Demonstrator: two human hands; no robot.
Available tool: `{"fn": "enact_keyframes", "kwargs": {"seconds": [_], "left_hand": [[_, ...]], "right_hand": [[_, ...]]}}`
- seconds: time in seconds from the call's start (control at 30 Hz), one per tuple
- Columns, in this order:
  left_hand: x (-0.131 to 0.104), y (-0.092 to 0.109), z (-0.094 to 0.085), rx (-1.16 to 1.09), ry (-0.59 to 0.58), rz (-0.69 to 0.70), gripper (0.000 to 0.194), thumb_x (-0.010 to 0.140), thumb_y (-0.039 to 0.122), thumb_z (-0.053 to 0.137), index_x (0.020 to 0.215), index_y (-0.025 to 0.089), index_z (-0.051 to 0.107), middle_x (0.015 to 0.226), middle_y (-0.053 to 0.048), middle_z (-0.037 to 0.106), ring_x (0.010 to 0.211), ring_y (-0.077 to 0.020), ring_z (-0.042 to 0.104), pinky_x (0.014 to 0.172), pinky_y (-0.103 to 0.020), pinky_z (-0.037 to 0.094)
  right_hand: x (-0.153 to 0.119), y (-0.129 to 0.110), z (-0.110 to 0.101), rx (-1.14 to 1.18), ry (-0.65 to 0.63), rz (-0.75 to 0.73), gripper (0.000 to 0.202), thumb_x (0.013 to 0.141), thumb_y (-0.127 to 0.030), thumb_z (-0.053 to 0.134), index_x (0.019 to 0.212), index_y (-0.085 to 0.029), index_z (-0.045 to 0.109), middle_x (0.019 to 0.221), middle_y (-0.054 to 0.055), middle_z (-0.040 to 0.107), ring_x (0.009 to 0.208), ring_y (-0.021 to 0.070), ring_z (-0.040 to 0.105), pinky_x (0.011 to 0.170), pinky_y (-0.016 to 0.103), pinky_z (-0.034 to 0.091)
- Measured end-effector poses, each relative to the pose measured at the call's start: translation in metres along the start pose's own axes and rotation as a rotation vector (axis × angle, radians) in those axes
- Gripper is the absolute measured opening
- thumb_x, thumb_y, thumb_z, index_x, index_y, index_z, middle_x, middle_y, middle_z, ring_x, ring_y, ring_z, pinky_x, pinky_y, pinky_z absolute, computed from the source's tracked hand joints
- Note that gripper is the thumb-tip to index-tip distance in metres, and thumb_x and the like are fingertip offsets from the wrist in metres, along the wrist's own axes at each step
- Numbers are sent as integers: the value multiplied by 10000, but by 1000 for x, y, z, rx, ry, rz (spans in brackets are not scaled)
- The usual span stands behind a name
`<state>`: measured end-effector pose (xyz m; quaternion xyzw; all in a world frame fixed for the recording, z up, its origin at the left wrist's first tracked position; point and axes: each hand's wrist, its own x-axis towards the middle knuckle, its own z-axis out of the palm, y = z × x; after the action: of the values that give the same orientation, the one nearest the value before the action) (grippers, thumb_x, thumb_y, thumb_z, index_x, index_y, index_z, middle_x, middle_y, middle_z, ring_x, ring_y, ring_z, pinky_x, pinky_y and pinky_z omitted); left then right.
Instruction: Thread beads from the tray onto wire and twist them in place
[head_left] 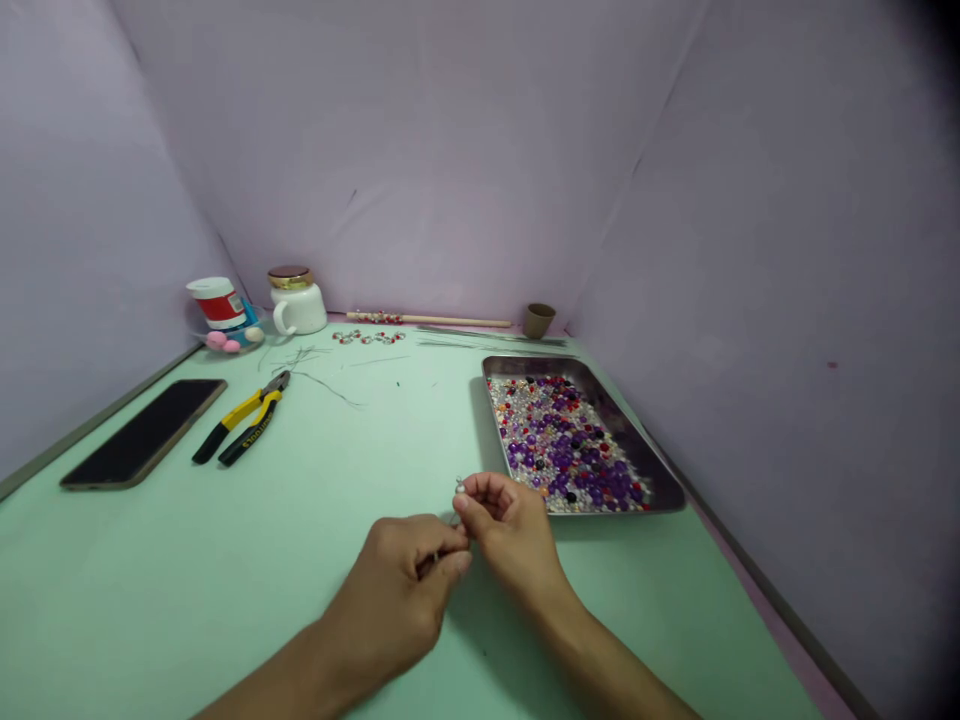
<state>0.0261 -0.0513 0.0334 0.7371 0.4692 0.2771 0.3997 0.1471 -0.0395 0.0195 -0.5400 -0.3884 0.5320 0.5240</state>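
Note:
Over the front middle of the table my right hand point(517, 540) pinches a small beaded wire point(460, 487) between thumb and fingertips. A pale bead and a tiny loop of wire show just above that grip. My left hand point(397, 580) is closed beside it, its fingertips nearly meeting the right ones. A thin stretch of wire runs into the left fingers, which hide most of it. Just beyond my right hand lies a metal tray point(660, 480) of loose purple, red, black and clear beads.
Yellow-and-black pliers point(247, 420) and a phone point(146, 435) lie at left, near loose wires point(300, 357). Along the back are a white lidded mug point(300, 308), a red-and-white tub point(217, 303), beaded wire pieces point(367, 337), a wooden stick point(450, 321) and a small brown pot point(538, 321).

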Motion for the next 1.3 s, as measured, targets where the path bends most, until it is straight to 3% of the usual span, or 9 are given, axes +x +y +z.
{"fn": "enact_keyframes", "kwargs": {"seconds": [0.1,0.17,0.27,0.33,0.57,0.77,0.9,1.07,1.3], "left_hand": [[7,-2,-11,-54,88,-204,181,691,280,504,694,152,631,474,32,475,443,-88,361,432,-212,286],[11,-6,-13,-101,71,-288,177,651,282,534,696,143,634,418,56,413,409,-76,302,404,-210,238],[15,-10,-12,-202,-25,-288,135,628,231,532,580,129,607,446,38,456,441,-77,334,427,-211,254],[15,-10,-11,-221,-6,-280,130,621,200,521,534,126,583,477,27,485,467,-78,361,447,-209,273],[15,-4,-18,-330,-100,-394,139,630,227,499,511,156,508,299,96,312,282,-44,268,326,-182,195],[14,-2,-12,-380,-64,-416,72,602,189,522,656,151,551,505,38,572,315,-53,395,317,-180,292],[15,-2,-11,-344,-48,-421,89,607,210,545,554,139,547,386,47,508,307,-61,376,328,-191,295],[15,-3,-12,-344,57,-307,127,626,201,551,531,125,588,538,-24,633,482,-99,503,466,-213,359],[16,-2,-12,-418,52,-359,118,627,212,568,559,121,598,557,-35,640,528,-119,531,527,-232,379]], "right_hand": [[0,-5,0,56,2,63,149,529,-227,640,581,-159,518,530,-40,510,432,88,500,453,234,446],[1,-6,0,52,-13,73,159,530,-236,643,587,-156,518,532,-42,512,416,85,499,448,237,446],[1,-6,-2,11,-44,69,153,549,-238,631,593,-154,511,508,-50,502,384,80,488,426,230,422],[1,-5,-3,-19,-62,73,140,559,-230,619,595,-155,507,499,-54,490,375,82,482,420,236,423],[-6,6,-5,-261,-76,-116,58,656,-229,559,639,-173,555,577,-11,542,494,117,519,465,239,431],[-3,1,-1,-117,-130,95,90,583,-203,608,578,-166,525,453,-39,522,392,99,490,412,224,384],[-3,-4,-1,9,-107,128,149,542,-224,669,566,-147,543,445,-38,537,394,89,498,423,215,395],[-2,-2,-2,123,-106,240,284,491,-314,735,617,-122,567,458,-22,577,398,83,521,448,219,443],[-3,-2,-3,225,-144,248,327,489,-344,741,663,-103,602,476,-9,596,438,87,543,495,235,478]]}}
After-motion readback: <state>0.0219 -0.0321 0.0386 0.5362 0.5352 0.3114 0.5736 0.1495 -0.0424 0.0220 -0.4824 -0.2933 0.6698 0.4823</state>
